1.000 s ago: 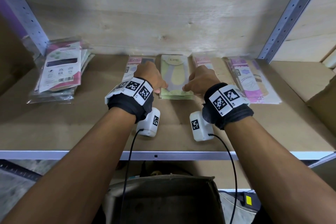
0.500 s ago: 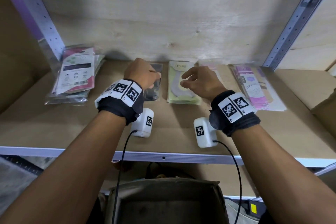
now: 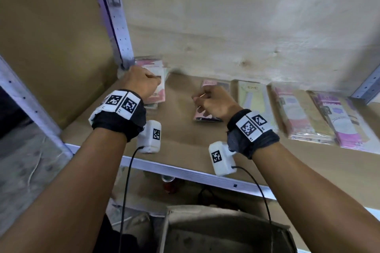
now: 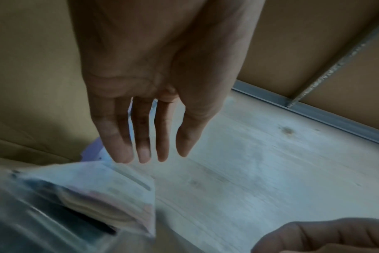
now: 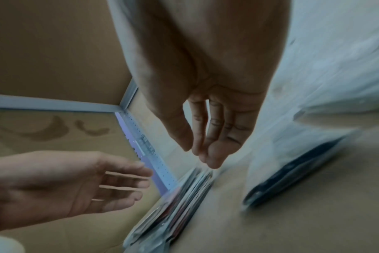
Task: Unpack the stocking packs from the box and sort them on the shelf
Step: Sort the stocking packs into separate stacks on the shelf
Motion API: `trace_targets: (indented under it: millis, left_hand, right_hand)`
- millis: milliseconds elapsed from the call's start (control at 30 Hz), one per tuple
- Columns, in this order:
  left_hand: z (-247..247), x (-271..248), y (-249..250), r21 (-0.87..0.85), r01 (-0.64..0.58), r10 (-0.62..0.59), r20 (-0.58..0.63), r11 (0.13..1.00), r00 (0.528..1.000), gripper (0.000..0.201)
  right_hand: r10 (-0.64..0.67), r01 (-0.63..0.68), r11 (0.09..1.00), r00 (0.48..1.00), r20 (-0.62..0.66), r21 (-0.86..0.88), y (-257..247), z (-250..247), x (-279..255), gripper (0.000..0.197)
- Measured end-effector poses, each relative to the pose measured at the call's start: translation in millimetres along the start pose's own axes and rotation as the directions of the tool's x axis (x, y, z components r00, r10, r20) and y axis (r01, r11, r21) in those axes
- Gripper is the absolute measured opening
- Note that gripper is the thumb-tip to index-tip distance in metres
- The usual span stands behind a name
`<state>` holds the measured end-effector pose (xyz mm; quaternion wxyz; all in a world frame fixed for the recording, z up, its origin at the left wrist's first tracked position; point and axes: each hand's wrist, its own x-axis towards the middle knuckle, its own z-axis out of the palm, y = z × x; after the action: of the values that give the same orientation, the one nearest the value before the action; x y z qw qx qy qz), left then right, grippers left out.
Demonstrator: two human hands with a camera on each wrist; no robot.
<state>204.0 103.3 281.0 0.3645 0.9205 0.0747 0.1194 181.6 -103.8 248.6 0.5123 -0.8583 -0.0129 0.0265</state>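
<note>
Stocking packs lie in a row along the back of the shelf (image 3: pixel 185 137). Taking the green ENE pack (image 3: pixel 254 100) as the mark: far to its left, a stack of pink packs (image 3: pixel 158 96) sits in the corner by the metal upright (image 3: pixel 121 33). The left hand (image 3: pixel 141 82) hovers over that stack, its fingers (image 4: pixel 121 137) straight and slightly spread, holding nothing. Just left of the green pack lies a dark pack (image 3: pixel 205 117); the right hand (image 3: pixel 213 100) hangs above it, fingers (image 5: pixel 216 133) relaxed, close together and empty. Right of the green pack lie two purple-and-pink piles (image 3: pixel 298 117). Below the shelf edge stands the open cardboard box (image 3: pixel 205 230).
</note>
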Motion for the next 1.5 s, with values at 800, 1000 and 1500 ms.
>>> trace_targets:
  millis: [800,1000,1500]
  left_hand:
    - [-18.7,19.9,-59.7,-0.008,0.188,-0.187,0.086,0.982,0.979,0.039]
    - [-8.1,19.3,-62.4,-0.165,0.251,-0.218,0.193,0.954,0.957,0.038]
    - [35.6,-25.5,36.0,-0.79,0.458,0.038,0.516,0.408,0.856,0.04]
  right_hand:
    - [0.205,-0.273,0.937,0.936,0.286,0.22,-41.1,70.7,32.7,0.022]
    - [0.195,-0.282,0.913,0.936,0.292,0.295,-42.8,71.0,27.4,0.011]
    - [-0.26,0.254,0.96,0.965,-0.033,-0.113,13.0,-71.8,-58.9,0.02]
